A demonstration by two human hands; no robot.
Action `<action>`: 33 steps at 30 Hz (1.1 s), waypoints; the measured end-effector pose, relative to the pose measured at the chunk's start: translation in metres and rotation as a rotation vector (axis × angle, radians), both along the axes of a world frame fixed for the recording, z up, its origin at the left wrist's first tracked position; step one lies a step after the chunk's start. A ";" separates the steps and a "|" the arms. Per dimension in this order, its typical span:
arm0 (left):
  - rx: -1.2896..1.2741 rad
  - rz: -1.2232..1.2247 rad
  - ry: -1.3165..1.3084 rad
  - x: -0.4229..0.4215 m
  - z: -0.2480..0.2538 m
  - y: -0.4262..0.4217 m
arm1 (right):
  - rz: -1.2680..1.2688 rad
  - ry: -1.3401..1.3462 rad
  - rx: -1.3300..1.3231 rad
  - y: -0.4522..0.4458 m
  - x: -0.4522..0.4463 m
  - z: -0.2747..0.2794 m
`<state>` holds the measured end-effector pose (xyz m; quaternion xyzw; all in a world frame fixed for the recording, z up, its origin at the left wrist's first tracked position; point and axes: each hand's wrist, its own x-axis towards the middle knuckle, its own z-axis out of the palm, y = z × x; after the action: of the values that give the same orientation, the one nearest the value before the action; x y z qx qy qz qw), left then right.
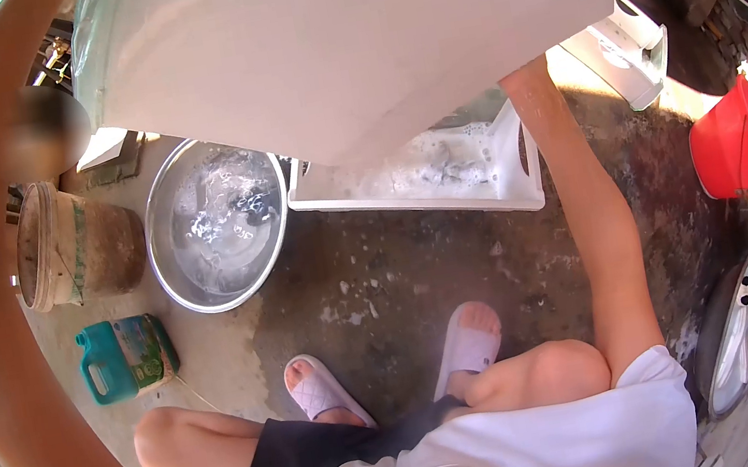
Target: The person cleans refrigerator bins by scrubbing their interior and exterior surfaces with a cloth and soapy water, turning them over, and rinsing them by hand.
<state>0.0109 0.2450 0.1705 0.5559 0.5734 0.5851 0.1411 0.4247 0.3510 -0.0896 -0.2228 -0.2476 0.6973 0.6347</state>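
Note:
A large white plastic panel (342, 33) with a clear greenish left side is raised across the top of the view. My right hand (523, 75) meets its lower right edge and grips it there; the fingers are hidden behind it. My left arm reaches up along the left side, and its hand lies beyond the top edge. Under the panel, a white plastic drawer (419, 209) holds sudsy water on the wet floor. Left of it stands a round metal basin (228, 302) of soapy water.
A dirty bucket (106, 242) and a teal detergent jug (125, 359) are at left. Farther right are another white plastic drawer (630, 61), a red bucket (733, 142) and a metal basin (717, 375) with items in it. My slippered feet rest on the concrete.

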 end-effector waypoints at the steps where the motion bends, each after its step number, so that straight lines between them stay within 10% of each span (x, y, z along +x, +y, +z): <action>1: 0.002 0.006 0.017 -0.001 0.005 0.000 | 0.132 0.102 0.060 0.006 -0.001 0.011; 4: -0.007 0.014 0.089 -0.003 0.028 0.000 | 0.785 0.433 0.311 0.034 -0.013 0.035; 8: -0.081 0.009 0.316 -0.002 0.075 -0.003 | 0.481 0.174 -0.023 0.001 -0.047 0.108; 12: -0.117 -0.242 0.996 0.031 0.097 -0.028 | 0.803 0.283 0.151 0.067 -0.026 0.034; 19: 0.440 -0.795 1.803 0.098 0.038 -0.090 | 0.750 -0.490 0.024 -0.014 0.016 0.015; 26: 0.604 -0.309 1.508 0.067 0.034 -0.073 | 0.412 -0.206 0.061 -0.077 -0.006 -0.003; 33: -0.241 -0.190 0.422 0.042 -0.059 -0.063 | -0.020 -0.313 0.071 -0.139 -0.015 0.013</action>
<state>0.0532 0.1816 0.1120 0.6963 0.6006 0.3679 0.1378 0.4095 0.2124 -0.0771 -0.3087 -0.3656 0.6386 0.6026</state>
